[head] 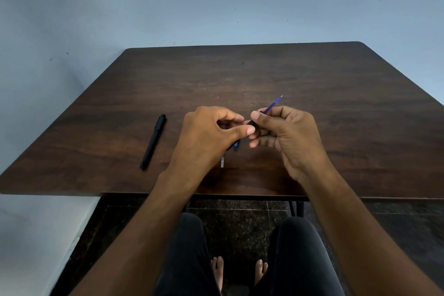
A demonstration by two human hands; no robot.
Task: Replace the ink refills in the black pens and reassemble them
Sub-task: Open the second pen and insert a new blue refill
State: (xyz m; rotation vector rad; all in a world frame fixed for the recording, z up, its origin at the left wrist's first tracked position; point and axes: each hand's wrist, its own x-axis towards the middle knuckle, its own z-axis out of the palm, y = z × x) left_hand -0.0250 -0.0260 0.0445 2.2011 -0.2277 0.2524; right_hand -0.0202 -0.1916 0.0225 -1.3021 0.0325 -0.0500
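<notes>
both hands meet over near-centre of table (312, 74). right hand (288, 132) curls round black pen barrel (253, 124), blue refill (272, 104) jutting far-right from fist, likely steadied for fitting. left hand (211, 134) pinches at barrel end, what it holds hidden. spare black pen (153, 141) lies left, capped, apart. blue bits (236, 144) under left hand, unclear. no containers.

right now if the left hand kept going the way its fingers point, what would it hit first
The right hand. The left hand points its fingers rightward, nearly touching the right hand's fingertips and the dark pen part pinched there; depth is unclear.
</notes>
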